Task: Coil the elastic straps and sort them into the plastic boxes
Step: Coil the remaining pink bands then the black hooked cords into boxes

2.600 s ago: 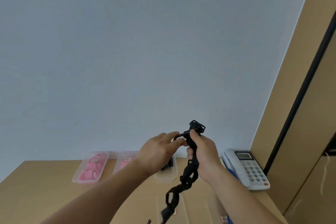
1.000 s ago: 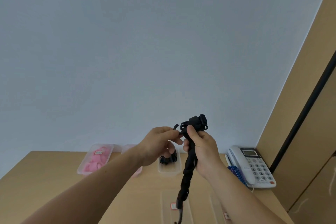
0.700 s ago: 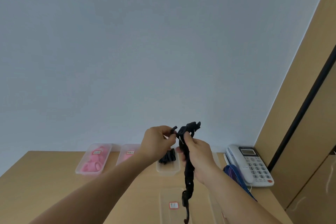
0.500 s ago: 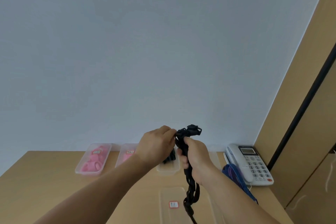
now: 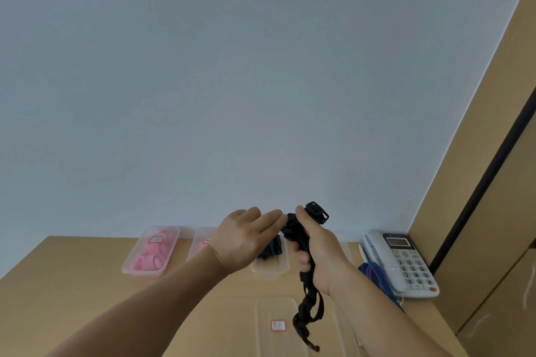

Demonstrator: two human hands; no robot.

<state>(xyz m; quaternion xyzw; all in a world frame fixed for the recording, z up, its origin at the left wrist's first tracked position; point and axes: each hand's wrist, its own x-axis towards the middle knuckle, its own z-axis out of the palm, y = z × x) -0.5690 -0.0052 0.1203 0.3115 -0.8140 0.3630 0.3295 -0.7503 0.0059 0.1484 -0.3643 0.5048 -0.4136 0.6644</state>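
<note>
Left of phone (image 5: 403, 264): R hand (image 5: 319, 252) grips black strap (image 5: 309, 304), L hand (image 5: 243, 240) flat-fingered. Prob limp, light; hold nr buckle (image 5: 317, 211).

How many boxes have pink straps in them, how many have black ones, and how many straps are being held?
Boxes with pink straps: 2, the far-left box and the box beside it, partly behind the left hand.
Boxes with black straps: 1, the third box.
Held straps: 1, the black strap gripped by the right hand.
Total: 4.

Office: desk phone (image 5: 401, 262) on wooden desk (image 5: 72, 293)
</note>
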